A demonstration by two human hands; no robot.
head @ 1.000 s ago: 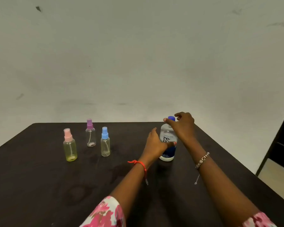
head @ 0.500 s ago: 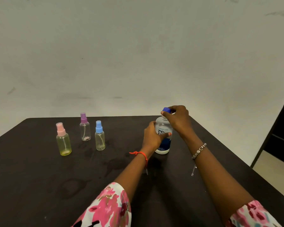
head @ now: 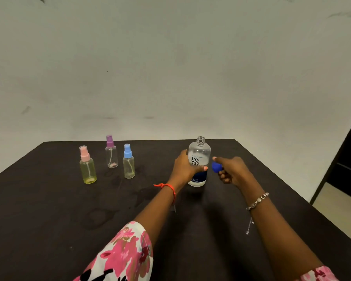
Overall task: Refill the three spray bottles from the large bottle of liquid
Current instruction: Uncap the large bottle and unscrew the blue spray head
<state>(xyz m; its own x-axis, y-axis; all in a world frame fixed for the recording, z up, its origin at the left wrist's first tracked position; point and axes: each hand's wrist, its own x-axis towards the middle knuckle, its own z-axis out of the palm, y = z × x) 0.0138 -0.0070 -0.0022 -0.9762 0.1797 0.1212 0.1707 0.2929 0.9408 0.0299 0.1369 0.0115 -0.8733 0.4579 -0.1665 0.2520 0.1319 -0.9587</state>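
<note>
Only uncapping is done: the large bottle (head: 199,159) is gripped by the left hand (head: 185,169), its cap (head: 216,166) pinched in the right hand (head: 231,171); the spray bottles (head: 111,157), leftward, are unopened.

Pink floral sleeves (head: 126,254), orange thread (head: 169,187), beaded bracelet (head: 257,200)

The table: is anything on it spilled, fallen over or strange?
Only faint ring-shaped marks on the table in front of the three spray bottles, like dried or wet spills; which, I cannot tell. All bottles stand upright. The large bottle, held by the left hand, is open, its blue cap in the right hand.
</note>
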